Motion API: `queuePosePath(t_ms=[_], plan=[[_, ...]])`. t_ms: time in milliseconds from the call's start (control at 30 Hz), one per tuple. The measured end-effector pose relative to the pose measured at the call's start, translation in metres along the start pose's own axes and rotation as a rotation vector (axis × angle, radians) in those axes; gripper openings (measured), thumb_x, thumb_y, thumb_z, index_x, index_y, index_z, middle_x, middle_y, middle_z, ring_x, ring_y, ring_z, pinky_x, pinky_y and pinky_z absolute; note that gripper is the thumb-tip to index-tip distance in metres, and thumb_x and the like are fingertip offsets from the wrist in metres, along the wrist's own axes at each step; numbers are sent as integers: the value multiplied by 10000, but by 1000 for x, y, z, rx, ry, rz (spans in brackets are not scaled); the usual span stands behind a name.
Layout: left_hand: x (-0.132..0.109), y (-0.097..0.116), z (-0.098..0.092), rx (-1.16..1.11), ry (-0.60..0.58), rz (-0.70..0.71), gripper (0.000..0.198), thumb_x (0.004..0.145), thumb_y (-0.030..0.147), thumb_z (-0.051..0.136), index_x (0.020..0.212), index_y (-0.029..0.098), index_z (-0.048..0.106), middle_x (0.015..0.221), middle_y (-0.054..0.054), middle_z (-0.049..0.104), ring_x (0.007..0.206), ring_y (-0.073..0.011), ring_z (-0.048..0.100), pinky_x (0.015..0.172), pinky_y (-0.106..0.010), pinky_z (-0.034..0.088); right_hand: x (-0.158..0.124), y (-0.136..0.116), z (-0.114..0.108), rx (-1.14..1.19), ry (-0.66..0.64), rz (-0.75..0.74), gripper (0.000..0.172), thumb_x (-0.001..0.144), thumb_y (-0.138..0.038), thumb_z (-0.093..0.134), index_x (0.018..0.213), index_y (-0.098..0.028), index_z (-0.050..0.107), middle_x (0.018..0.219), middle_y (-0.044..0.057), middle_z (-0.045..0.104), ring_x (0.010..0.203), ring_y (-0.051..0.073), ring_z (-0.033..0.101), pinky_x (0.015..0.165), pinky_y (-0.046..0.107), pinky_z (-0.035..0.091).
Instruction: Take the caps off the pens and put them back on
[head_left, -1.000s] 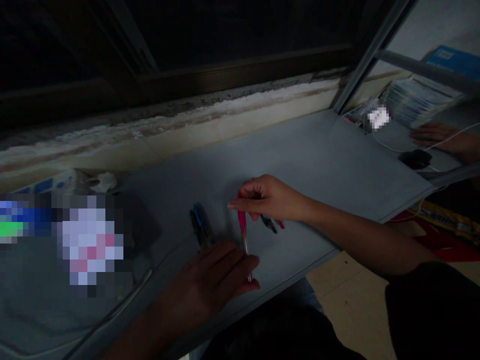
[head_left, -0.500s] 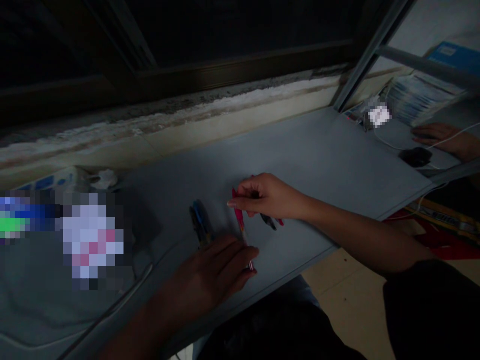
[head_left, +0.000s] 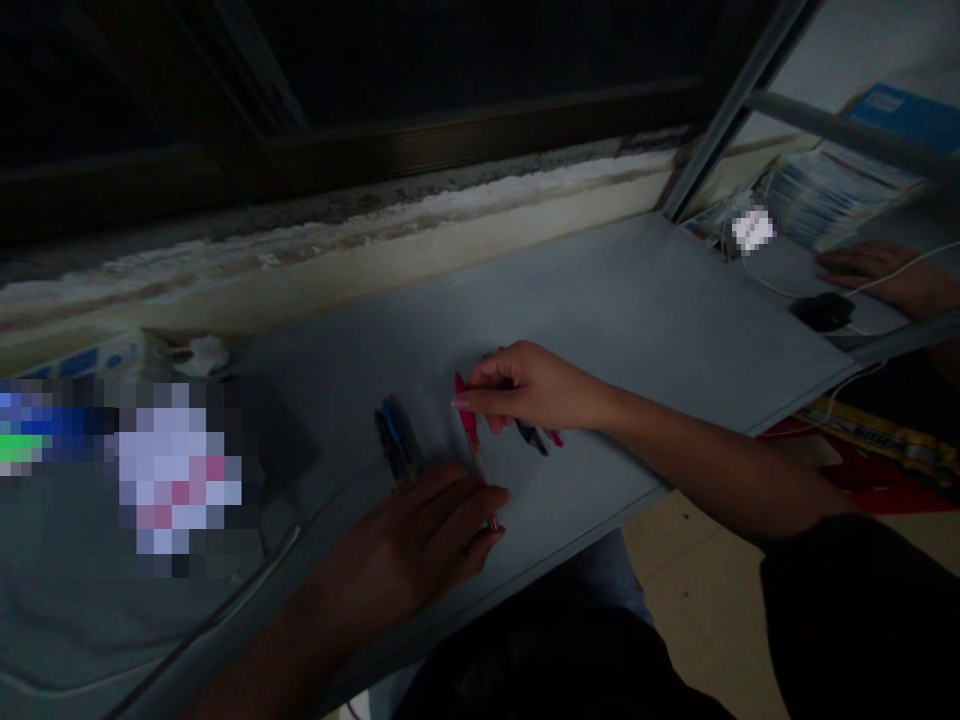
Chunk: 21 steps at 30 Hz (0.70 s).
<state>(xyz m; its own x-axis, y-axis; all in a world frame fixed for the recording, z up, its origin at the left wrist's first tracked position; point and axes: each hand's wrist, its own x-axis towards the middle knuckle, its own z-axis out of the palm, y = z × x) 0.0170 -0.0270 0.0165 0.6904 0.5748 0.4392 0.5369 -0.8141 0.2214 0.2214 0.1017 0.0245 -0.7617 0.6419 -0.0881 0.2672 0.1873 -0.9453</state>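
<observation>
A slim pen with a red upper part (head_left: 465, 415) and a clear lower part stands slantwise between my two hands above the grey desk. My right hand (head_left: 517, 385) is closed, pinching the red end between thumb and fingers. Lower down, my left hand (head_left: 439, 525) grips the clear end, which pokes out between its fingertips. Whether the red and clear parts are joined I cannot tell. Left of the pen lie a blue pen (head_left: 394, 420) and a dark pen (head_left: 383, 440), partly behind my left hand. Under my right wrist show a black pen (head_left: 534, 438) and a red tip.
The grey desk (head_left: 600, 290) runs along a wall below a dark window. A power strip (head_left: 112, 360) and cables lie at the left, near blurred items. On the right, past a metal frame (head_left: 709, 150), another person's hand (head_left: 885, 272) rests near a black mouse (head_left: 823, 312) and stacked papers.
The view has shifted slightly. Both hands keep nearly the same hold on the pen, with no clear movement between them.
</observation>
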Motion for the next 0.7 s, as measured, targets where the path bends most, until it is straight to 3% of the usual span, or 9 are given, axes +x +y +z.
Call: queuePosePath(t_ms=[433,567,700], plan=[[-1,-1,2,28,36,15,234,1078,290,520,1220,144,636,994,-78,776,938,-192,751,816,-304,653,4,2,1,123,-12,38,430,906,-546,721,756,-156,616,616,-33,617,576,77,540,588,231,417],[0,0,0,15,7,6,165,1074,181,490,1155,149,630,976,-61,771,923,-177,749,819,-281,636,2,0,2,105,14,35,437,907,-543,721,741,-156,607,605,-35,604,561,75,528,571,229,399],[0,1,-2,6,-17,10,176,1078,181,469,1162,151,621,983,-60,773,927,-176,751,791,-274,630,0,-1,2,87,13,17,423,921,-522,714,741,-155,605,611,-35,604,565,71,519,564,227,382]])
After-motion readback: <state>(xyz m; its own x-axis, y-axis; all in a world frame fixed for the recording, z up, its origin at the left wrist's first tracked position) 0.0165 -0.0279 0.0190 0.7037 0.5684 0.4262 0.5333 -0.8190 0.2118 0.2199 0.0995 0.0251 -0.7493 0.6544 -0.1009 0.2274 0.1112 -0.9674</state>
